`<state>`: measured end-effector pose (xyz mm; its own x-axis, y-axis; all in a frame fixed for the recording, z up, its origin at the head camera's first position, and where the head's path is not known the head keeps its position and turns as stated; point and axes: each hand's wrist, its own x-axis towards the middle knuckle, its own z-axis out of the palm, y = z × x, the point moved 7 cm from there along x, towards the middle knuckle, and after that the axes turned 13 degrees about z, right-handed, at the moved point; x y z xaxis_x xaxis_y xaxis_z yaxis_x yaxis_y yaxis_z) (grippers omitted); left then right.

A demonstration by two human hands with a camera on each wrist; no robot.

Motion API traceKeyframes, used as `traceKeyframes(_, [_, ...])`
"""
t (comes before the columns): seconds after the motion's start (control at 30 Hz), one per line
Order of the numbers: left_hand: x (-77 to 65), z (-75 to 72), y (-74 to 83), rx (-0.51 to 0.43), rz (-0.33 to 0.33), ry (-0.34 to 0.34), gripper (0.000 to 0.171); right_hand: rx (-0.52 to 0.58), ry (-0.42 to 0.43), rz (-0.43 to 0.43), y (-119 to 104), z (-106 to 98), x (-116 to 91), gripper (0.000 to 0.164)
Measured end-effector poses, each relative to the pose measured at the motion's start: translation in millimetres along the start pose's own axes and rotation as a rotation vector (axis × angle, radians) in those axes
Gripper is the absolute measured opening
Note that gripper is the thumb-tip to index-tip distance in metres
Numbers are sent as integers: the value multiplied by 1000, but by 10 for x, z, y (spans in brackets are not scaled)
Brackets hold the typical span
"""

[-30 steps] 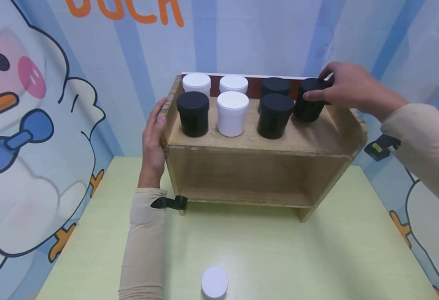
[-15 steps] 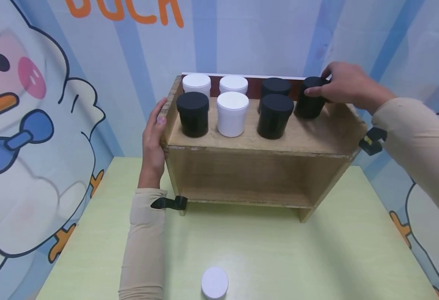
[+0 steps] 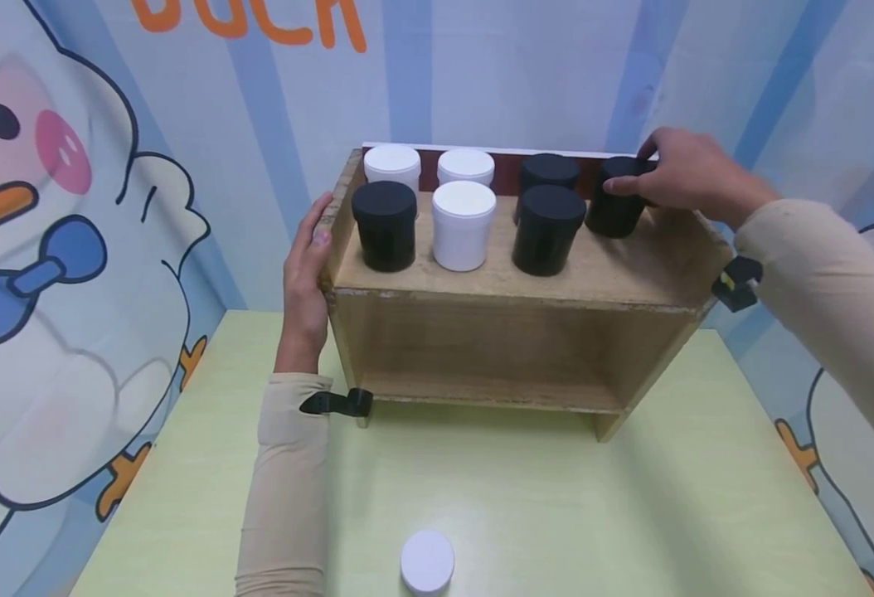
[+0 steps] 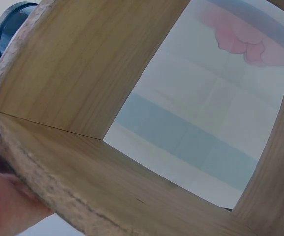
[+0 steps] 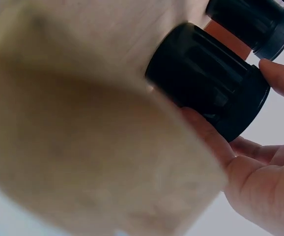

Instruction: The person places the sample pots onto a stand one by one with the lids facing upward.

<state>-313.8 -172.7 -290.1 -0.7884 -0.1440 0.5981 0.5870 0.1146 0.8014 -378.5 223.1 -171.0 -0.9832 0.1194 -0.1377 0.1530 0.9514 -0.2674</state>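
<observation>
A two-tier wooden shelf (image 3: 482,348) stands on the table with lidded plastic jars on its upper tier. My right hand (image 3: 694,170) grips a black jar (image 3: 616,207) at the back right, thumb in front and fingers behind. In the right wrist view, the thumb and fingers are around the lid end of that black jar (image 5: 206,78). My left hand (image 3: 306,282) holds the shelf's left side panel at its outer edge; some of its fingers are hidden. Only a bit of the left hand (image 4: 12,201) shows in the left wrist view.
Front row: a black jar (image 3: 385,228), a white jar (image 3: 463,228) and a black jar (image 3: 549,232). Behind are two white jars, one at left (image 3: 392,162), and another black jar (image 3: 549,170). A white-lidded jar (image 3: 427,564) stands on the table (image 3: 519,497) near the front.
The right hand and its black jar shifted slightly back toward the rear panel, mostly in the first half second. The left hand and the other jars stayed put.
</observation>
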Motion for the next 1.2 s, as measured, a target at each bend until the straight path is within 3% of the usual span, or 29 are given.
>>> traceKeyframes(0.23, [-5,2,-4,-10,0,3,52,-11,0,7,20,30,-3,90])
traceKeyframes(0.5, [-1,-2,-7,-15,-9,1,52,-17,3,16,-11,-6,-36,110])
traceKeyframes(0.83, [22,-58,0,-15,-5,15,52,-35,55,11,-159,-176,-195,102])
traceKeyframes(1.0, [8,-63,-13,-12,-8,14,52,13,112,2,-161,-282,-331,97])
traceKeyframes(1.2, [5,-69,-10,-9,-6,12,52,122,213,-25,-207,-412,-646,87])
